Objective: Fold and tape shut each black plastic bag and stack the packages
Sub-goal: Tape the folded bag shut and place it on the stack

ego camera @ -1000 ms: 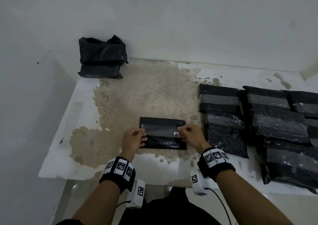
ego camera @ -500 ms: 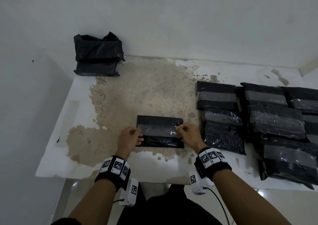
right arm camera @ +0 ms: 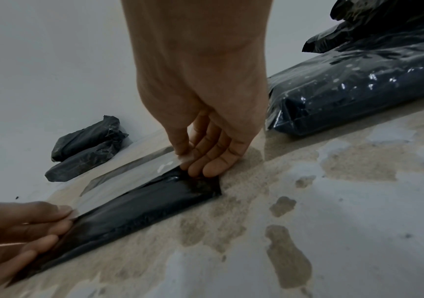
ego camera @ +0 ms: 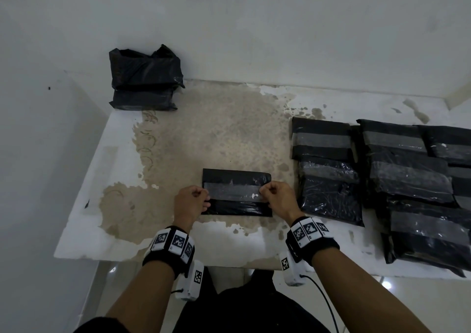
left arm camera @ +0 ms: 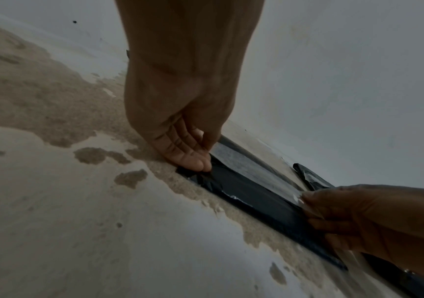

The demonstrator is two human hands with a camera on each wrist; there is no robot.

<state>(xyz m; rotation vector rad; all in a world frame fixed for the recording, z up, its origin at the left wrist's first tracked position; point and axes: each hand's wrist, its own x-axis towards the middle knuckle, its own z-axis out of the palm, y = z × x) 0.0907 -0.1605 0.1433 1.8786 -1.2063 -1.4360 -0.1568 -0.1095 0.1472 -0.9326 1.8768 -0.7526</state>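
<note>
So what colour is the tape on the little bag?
See-through, greyish over the black bag; the tape shows best in the head view.

Flat folded black bag [ego camera: 237, 206], clear tape strip [ego camera: 233, 193] across

rightmost packages [ego camera: 451, 141] cut off by head view's edge

The folded bag [ego camera: 237, 192] at centre frame is black, crossed by a translucent grey tape strip [ego camera: 233, 192] with a small white fleck. The worktop [ego camera: 178, 246] is white, blotched with a mottled tan stain. At right, the packages [ego camera: 331, 179] are glossy black with grey tape bands. The upper-left bundle [ego camera: 145, 78] is matte black. Both wristbands [ego camera: 170, 251] are black with black-and-white square-patterned markers. The wall [ego camera: 254, 27] is plain white.
</note>
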